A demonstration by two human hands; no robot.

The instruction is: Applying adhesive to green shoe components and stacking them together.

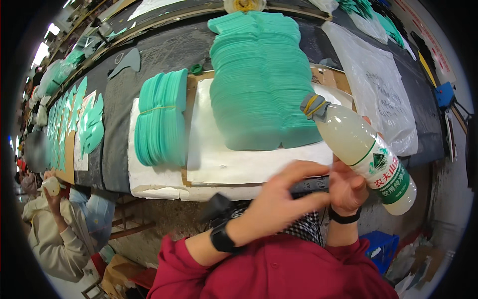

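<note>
My right hand [347, 187] is closed around a clear plastic bottle [356, 137] with a green and white label. Grey material bound with a yellow band covers the bottle's neck [315, 106], which tilts up to the left over the edge of the big stack. Cloudy, pale stuff shows through the plastic. My left hand [279, 197], slightly blurred, reaches toward the right wrist with its fingers apart and nothing in them. In front of me a tall stack of mint-green cut pieces [261, 89] lies on white board [229, 167]. Left of it sits a smaller bundle of such pieces [160, 124], tied with a thin band.
A clear plastic bag [376, 84] lies on the table's right side. At the back stands a roll of yellowish tape [245, 5]. Loose green pieces [91, 124] are spread at the left, where another person [57, 229] sits. A blue crate [379, 249] is on the floor at lower right.
</note>
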